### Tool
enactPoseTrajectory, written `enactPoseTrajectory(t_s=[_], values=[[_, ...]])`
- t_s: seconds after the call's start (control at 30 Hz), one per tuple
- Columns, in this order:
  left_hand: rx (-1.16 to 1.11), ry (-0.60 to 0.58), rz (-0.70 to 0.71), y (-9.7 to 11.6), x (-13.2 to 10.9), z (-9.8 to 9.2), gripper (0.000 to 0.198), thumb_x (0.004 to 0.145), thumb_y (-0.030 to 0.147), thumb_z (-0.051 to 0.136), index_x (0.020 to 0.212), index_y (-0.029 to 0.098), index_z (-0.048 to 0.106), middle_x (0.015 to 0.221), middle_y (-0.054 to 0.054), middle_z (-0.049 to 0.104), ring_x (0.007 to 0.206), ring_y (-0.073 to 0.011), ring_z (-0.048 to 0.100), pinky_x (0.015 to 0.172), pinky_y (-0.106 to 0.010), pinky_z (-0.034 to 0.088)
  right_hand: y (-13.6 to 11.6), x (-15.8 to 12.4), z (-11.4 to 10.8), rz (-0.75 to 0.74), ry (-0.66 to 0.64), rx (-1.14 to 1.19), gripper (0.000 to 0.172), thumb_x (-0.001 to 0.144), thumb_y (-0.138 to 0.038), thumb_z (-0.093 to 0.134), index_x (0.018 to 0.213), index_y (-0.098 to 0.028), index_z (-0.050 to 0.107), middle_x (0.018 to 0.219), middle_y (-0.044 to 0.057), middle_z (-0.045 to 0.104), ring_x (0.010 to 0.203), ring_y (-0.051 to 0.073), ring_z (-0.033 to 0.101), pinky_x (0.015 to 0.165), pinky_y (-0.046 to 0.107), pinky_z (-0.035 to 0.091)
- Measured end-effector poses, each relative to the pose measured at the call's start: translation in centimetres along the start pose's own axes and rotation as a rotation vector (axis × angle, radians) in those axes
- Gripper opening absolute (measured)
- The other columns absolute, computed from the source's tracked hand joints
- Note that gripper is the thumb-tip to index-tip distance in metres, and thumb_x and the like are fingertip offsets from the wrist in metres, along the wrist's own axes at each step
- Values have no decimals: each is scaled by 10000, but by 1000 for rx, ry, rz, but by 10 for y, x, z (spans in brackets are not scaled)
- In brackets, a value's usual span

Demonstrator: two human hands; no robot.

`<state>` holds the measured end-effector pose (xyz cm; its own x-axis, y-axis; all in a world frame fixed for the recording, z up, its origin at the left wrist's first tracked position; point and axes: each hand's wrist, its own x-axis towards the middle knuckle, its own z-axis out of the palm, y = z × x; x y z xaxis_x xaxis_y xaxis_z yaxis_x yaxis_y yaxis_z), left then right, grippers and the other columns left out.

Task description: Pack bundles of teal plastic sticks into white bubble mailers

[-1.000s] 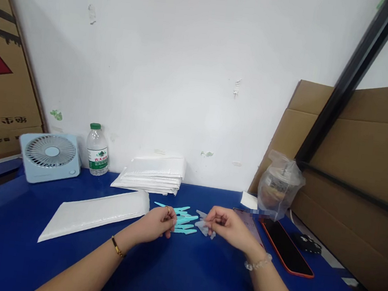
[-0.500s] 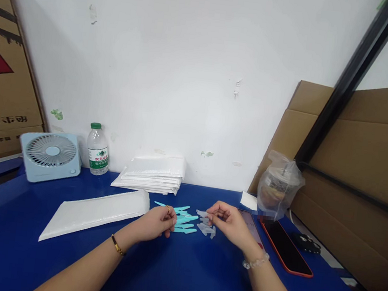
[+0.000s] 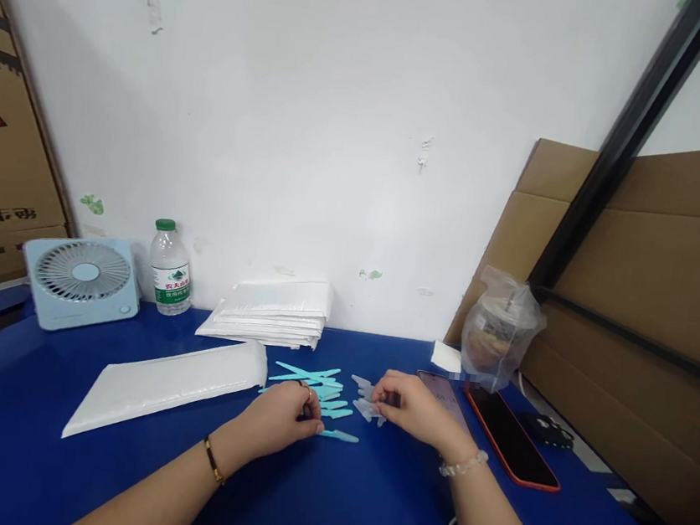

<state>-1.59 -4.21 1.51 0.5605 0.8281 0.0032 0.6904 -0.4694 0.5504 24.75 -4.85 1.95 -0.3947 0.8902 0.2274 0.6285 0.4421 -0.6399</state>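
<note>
My left hand point(image 3: 288, 411) is closed, its thumb and fingertips on a teal eyebrow razor point(image 3: 339, 436) that points right, just above or on the table. Beyond those fingers lies a loose pile of similar teal eyebrow razors point(image 3: 307, 373), partly hidden by the hand. Over a small heap of clear plastic caps point(image 3: 364, 407) is my right hand point(image 3: 406, 404), its fingers curled and pinched at the heap's right side. What sits between the right fingertips is hidden.
A white padded envelope point(image 3: 171, 390) lies left of the razors, with a stack of envelopes point(image 3: 272, 313) behind. A fan point(image 3: 85, 283) and water bottle point(image 3: 172, 272) stand at back left. Right are a red-edged phone point(image 3: 512, 441), another phone point(image 3: 440, 391) and a bagged drink cup point(image 3: 500, 330).
My left hand has shifted slightly nearer to me, and a razor now sticks out of its fingers. My right hand has come down and its fingers have curled over the caps.
</note>
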Motion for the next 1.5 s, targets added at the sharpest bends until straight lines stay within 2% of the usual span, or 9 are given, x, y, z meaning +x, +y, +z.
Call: enactPoseTrajectory(t_s=[0.1, 0.17, 0.3, 0.5, 0.97, 1.13, 1.2, 1.33, 1.5], values=[[151, 102, 75, -7, 5, 1, 200, 759, 320, 578, 926, 232, 644, 981, -36, 627, 925, -213, 550, 761, -286, 399, 8, 1, 2, -10, -24, -154, 96, 675, -158, 669, 764, -192, 656, 786, 19, 588, 644, 133, 527, 559, 226, 396], [232, 107, 95, -11, 9, 0, 179, 770, 301, 578, 922, 232, 644, 977, -38, 633, 940, -223, 551, 777, -300, 393, 8, 2, 6, -23, -42, -203, 82, 678, -117, 631, 723, -183, 647, 756, 18, 587, 646, 136, 531, 564, 226, 388], [331, 75, 102, -11, 13, 0, 143, 802, 284, 531, 827, 204, 646, 860, -45, 652, 819, -201, 579, 712, -292, 390, 4, 3, 8, -25, -36, -176, 109, 750, -146, 569, 700, -178, 659, 736, 30, 610, 623, 140, 542, 564, 235, 397], [461, 100, 141, -3, 12, -2, 244, 847, 227, 405, 708, 171, 598, 733, -72, 630, 696, -185, 566, 654, -298, 374, 1, 3, 5, -19, -10, -37, 165, 824, -242, 539, 812, -201, 699, 790, 36, 652, 654, 150, 578, 573, 235, 422], [267, 130, 160, -5, 12, -1, 238, 858, 245, 389, 746, 179, 589, 808, -56, 627, 718, -162, 555, 651, -261, 359, -12, 7, 17, -69, -30, 13, 143, 821, -276, 575, 819, -210, 702, 772, 23, 647, 647, 150, 569, 575, 248, 419], [180, 11, 178, 1, 4, -2, 224, 833, 272, 446, 720, 199, 625, 742, -26, 641, 688, -154, 554, 594, -241, 337, -18, 4, 18, -120, -158, 41, 136, 820, -254, 577, 803, -217, 706, 761, 8, 662, 660, 150, 590, 580, 247, 441], [154, -21, 172, -1, 4, -2, 215, 832, 308, 471, 752, 214, 647, 757, -16, 654, 692, -155, 561, 590, -239, 339, -15, 3, 16, -113, -152, 12, 140, 823, -246, 569, 813, -224, 707, 764, 4, 661, 671, 152, 594, 592, 249, 445], [253, 82, 117, -12, 11, -4, 182, 800, 333, 546, 898, 232, 662, 882, -34, 659, 792, -192, 580, 664, -263, 365, -2, 4, 13, -53, -7, -127, 134, 818, -206, 563, 832, -216, 695, 816, 23, 630, 705, 154, 583, 630, 257, 435], [440, 88, 99, -16, 17, -8, 134, 810, 265, 534, 832, 217, 658, 858, -54, 656, 825, -223, 593, 701, -292, 372, 12, 7, 18, 10, -27, -185, 26, 742, -170, 640, 739, -191, 656, 812, 23, 582, 713, 147, 556, 622, 238, 417]])
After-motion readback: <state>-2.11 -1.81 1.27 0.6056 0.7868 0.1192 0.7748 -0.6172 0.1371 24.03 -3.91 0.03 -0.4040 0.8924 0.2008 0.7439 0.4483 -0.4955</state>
